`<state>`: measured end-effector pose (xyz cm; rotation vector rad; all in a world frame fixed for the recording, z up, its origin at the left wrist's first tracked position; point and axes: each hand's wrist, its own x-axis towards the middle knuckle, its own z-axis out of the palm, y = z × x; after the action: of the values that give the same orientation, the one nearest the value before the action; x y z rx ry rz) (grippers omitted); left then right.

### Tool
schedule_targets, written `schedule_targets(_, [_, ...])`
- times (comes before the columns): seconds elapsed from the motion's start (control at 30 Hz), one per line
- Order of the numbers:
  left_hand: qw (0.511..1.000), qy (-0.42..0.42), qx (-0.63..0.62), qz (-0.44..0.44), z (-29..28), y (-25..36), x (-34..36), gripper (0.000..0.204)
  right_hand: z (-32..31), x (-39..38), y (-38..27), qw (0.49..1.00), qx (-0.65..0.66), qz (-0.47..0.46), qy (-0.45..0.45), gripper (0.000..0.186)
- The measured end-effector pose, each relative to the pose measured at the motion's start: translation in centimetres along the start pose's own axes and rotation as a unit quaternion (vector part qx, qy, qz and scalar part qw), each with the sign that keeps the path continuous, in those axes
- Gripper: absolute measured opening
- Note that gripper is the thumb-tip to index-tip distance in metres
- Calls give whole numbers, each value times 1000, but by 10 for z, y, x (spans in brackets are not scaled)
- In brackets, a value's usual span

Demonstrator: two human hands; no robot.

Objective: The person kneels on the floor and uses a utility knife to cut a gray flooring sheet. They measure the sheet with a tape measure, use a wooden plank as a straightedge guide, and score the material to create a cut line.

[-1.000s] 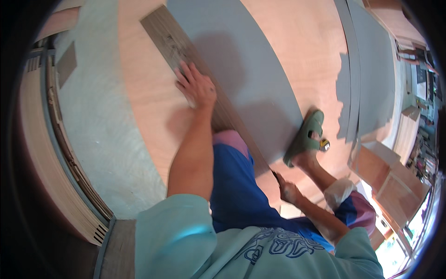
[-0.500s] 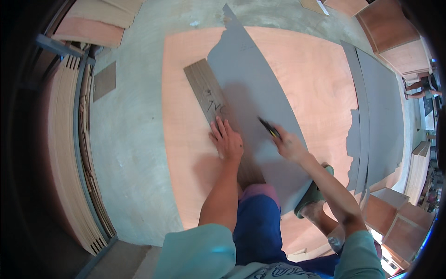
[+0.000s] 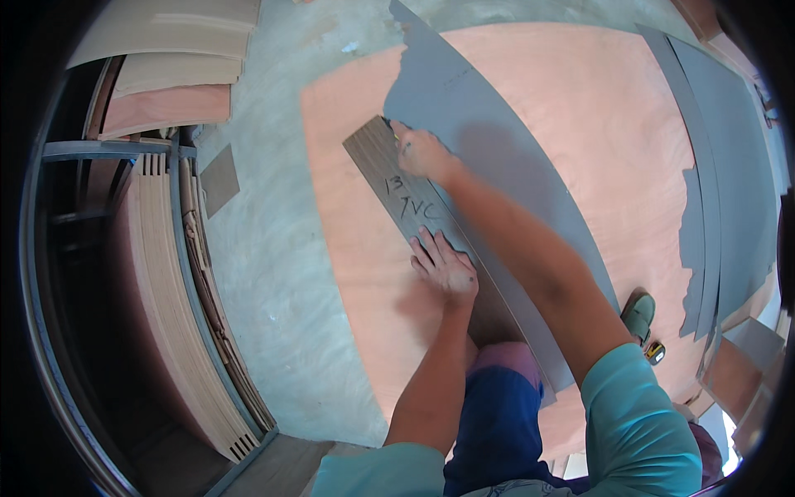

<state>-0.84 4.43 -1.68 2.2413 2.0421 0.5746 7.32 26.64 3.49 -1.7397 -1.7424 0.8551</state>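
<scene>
My left hand (image 3: 445, 267) lies with spread fingers on a brown wood-grain plank (image 3: 368, 149) bearing handwritten marks. My right hand (image 3: 422, 153) is at the plank's far end, closed round a utility knife (image 3: 394, 132), mostly hidden by the fingers, at the plank's right edge. Under and beside the plank lies a grey sheet (image 3: 472, 99) with a jagged far edge, on a large pinkish plywood board (image 3: 629, 149). My knee in blue trousers (image 3: 497, 414) is at the plank's near end.
Grey sheets (image 3: 729, 166) lie at the right, near wooden boxes (image 3: 733, 377). My foot in a green sandal (image 3: 639, 311) has a tape measure (image 3: 656, 353) beside it. Stacked boards (image 3: 166, 290) stand in a metal frame at the left, on a concrete floor (image 3: 273, 315).
My right hand has moved from the plank's near end, low right, up along it to the far end with the knife. My left hand stays spread on the plank; the view has shifted.
</scene>
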Motion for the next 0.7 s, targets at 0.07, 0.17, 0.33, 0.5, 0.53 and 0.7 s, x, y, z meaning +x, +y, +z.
schedule_targets(0.07, [1000,-3,-18,17,4,8,3,53,-18,7,7,1000,-3,3,0,44])
schedule_targets(0.17, [999,-38,-17,7,-2,11,2,53,-26,-29,2,999,-9,30,-42,48])
schedule_targets(0.33, [998,-50,31,8,-6,-7,2,55,-46,-207,14,985,2,88,-150,58])
schedule_targets(0.5, [997,-43,57,31,-4,4,4,52,-80,-412,10,939,-58,246,-232,65])
schedule_targets(0.53, [996,-49,69,28,-4,3,5,52,-83,-440,8,931,-56,267,-243,68])
schedule_targets(0.7, [995,-54,80,14,4,6,9,51,-92,-560,3,910,-55,324,-254,71])
